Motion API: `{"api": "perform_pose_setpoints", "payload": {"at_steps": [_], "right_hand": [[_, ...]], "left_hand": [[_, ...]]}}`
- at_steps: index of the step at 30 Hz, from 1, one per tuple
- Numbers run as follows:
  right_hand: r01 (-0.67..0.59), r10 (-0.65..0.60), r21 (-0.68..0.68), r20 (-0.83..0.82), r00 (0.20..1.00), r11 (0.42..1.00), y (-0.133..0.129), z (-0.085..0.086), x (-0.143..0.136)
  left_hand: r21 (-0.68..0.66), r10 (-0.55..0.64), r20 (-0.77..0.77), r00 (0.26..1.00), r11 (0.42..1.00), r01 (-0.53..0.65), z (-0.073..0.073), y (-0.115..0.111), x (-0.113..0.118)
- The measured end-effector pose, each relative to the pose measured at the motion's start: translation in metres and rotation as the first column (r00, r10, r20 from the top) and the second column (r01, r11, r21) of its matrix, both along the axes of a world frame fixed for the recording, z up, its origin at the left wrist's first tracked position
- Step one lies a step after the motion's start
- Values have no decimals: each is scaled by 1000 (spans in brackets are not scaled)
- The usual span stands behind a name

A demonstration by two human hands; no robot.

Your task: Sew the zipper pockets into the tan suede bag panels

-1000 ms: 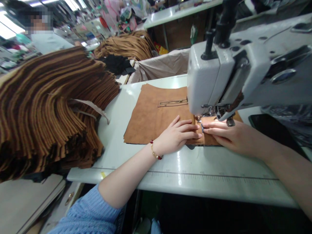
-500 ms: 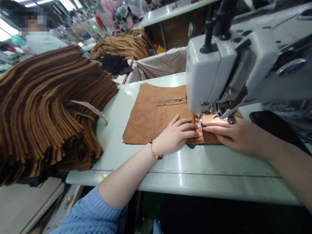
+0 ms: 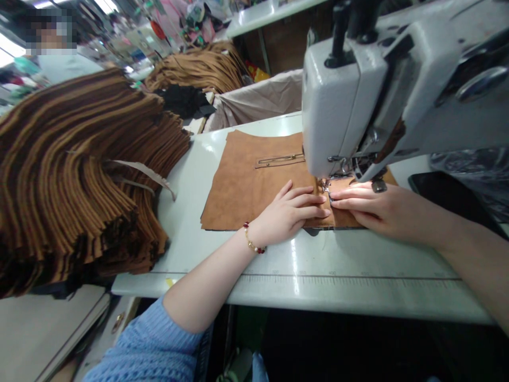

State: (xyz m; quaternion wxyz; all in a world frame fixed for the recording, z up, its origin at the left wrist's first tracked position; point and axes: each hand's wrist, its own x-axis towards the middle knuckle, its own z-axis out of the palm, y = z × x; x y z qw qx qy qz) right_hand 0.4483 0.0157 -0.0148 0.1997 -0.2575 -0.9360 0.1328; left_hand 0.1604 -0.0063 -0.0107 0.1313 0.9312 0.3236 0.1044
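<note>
A brown fabric panel (image 3: 238, 185) with a zippered slot (image 3: 278, 161) lies flat on the pale sewing table (image 3: 191, 254), its right part under the sewing machine (image 3: 342, 106). My left hand (image 3: 288, 212) rests on the panel just left of the lit presser foot (image 3: 325, 185), palm down, fingers apart. Right of the foot, my right hand (image 3: 374, 204) lies on the fabric with fingers stretched out and fairly close together. Neither hand is wrapped round anything. The needle tip is too small to make out.
A tall stack of brown pieces (image 3: 79, 175) stands at the left. Behind the table are a cloth-lined bin (image 3: 262, 98) and another brown pile (image 3: 202, 69). A dark flat object (image 3: 449, 196) lies at the right. A person (image 3: 63, 63) is at the back left.
The whole view has shifted slightly, so the table and hands appear a little higher. Both hands remain on the panel beside the presser foot, with hardly any change in pose.
</note>
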Motion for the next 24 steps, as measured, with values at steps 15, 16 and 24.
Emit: {"api": "perform_pose_setpoints", "payload": {"at_steps": [15, 16, 24], "right_hand": [[-14, 13, 62, 15, 1000, 998, -1, -2, 0], [-10, 8, 78, 18, 1000, 997, -1, -2, -1], [-5, -3, 159, 51, 999, 987, -2, -5, 0]], "left_hand": [[23, 12, -15, 1000, 1000, -12, -3, -3, -1], [28, 14, -24, 1000, 1000, -13, -2, -3, 0], [173, 12, -120, 993, 985, 9, 5, -8, 11]]}}
